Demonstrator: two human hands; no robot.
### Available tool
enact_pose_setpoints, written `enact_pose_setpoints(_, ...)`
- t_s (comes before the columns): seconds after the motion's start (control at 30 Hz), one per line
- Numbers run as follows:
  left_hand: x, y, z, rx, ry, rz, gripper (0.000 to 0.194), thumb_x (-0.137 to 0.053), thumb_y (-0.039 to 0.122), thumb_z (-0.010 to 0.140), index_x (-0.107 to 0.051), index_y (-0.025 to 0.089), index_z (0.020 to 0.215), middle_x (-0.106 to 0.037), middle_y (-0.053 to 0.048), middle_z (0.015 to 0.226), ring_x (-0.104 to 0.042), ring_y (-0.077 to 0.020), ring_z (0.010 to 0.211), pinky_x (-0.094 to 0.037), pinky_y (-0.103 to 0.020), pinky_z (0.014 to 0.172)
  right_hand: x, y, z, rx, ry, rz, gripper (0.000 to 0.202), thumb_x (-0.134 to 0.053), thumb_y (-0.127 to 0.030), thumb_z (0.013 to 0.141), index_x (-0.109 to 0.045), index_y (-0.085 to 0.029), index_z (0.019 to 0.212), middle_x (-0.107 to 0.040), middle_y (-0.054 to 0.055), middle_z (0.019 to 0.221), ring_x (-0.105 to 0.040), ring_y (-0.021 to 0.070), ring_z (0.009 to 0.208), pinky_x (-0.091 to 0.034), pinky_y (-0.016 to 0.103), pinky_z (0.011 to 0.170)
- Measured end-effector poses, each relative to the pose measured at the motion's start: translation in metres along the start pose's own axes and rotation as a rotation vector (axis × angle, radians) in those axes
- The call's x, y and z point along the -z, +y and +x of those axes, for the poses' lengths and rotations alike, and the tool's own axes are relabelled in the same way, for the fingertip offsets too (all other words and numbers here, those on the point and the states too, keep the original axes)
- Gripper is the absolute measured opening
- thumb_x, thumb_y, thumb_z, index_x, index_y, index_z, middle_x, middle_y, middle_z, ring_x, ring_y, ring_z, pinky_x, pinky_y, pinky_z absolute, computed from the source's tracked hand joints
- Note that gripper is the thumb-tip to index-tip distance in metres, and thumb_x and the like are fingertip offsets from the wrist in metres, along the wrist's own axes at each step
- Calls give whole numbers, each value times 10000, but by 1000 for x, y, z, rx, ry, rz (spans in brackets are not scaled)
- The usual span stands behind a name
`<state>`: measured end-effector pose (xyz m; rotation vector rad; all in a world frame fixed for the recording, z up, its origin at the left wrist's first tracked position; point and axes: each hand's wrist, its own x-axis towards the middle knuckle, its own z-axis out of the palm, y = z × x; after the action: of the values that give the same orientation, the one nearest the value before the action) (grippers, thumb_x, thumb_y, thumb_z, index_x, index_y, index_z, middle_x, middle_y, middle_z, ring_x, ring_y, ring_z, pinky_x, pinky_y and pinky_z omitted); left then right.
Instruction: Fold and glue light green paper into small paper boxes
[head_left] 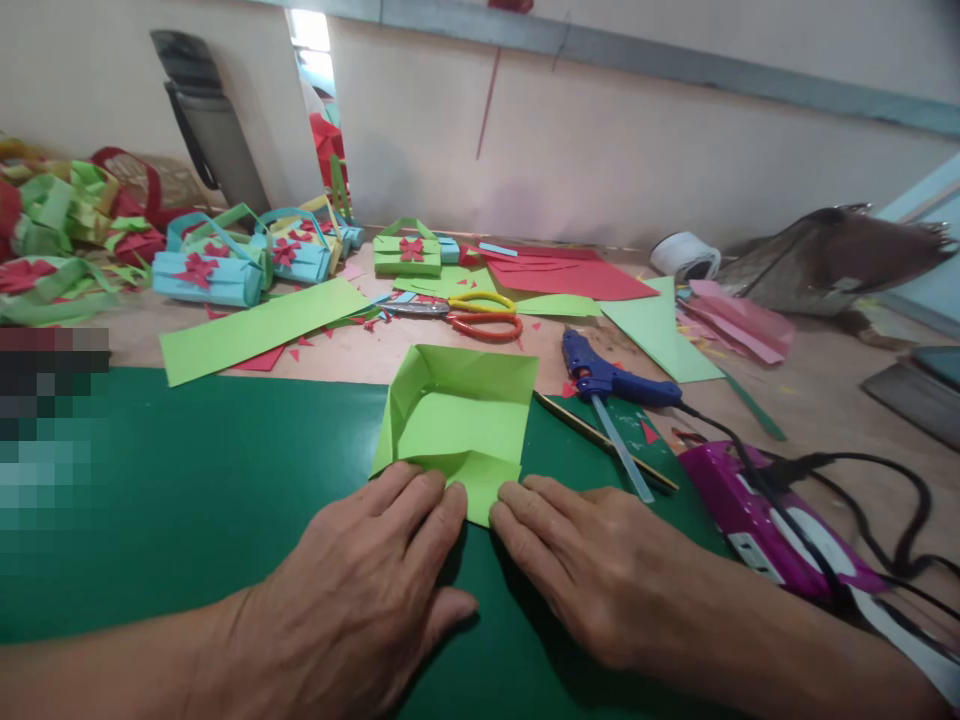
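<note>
A light green paper box (pixel 461 425), with folded-up walls and an open top, sits on the green board in front of me. Its near wall leans inward, and a flap extends from it toward me. My left hand (pixel 375 560) lies over the flap's left part, fingers stretched out on the paper and thumb spread apart below it. At the flap's right corner, my right hand (pixel 592 560) has its fingers bent and pressed together on the paper; its thumb is hidden. Beyond the box lie scissors (pixel 480 312) with yellow and red handles.
A blue glue gun (pixel 611 380) with a glue stick lies right of the box, beside a thin pointed stick (pixel 600 437). Its cord runs to a purple power strip (pixel 765 520). Small paper bags (pixel 206 275) and coloured sheets (pixel 255 325) lie along the back.
</note>
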<state>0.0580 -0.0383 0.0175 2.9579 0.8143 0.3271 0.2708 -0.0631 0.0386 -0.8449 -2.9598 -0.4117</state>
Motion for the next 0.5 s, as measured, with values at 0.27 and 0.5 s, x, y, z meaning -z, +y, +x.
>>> enact_pose_setpoints(0.27,1,-6,4,-136,73,41,160,-420,101,868,-577,121,845,-548,-59,759,-488,-197,680,-443,-308,550,-13,5,-2,-177,52,274,190,-394,-85,884,-566,-165,868,-589,35,769,-472,162,652,-324,286,544)
enact_pose_setpoints(0.5,2,-7,12,-167,101,121,193,-423,103,845,-600,125,769,-543,-66,676,-489,-213,596,-422,-323,461,-10,7,2,-295,59,429,176,-414,-108,892,-577,-165,859,-579,15,725,-480,146,651,-321,279,569)
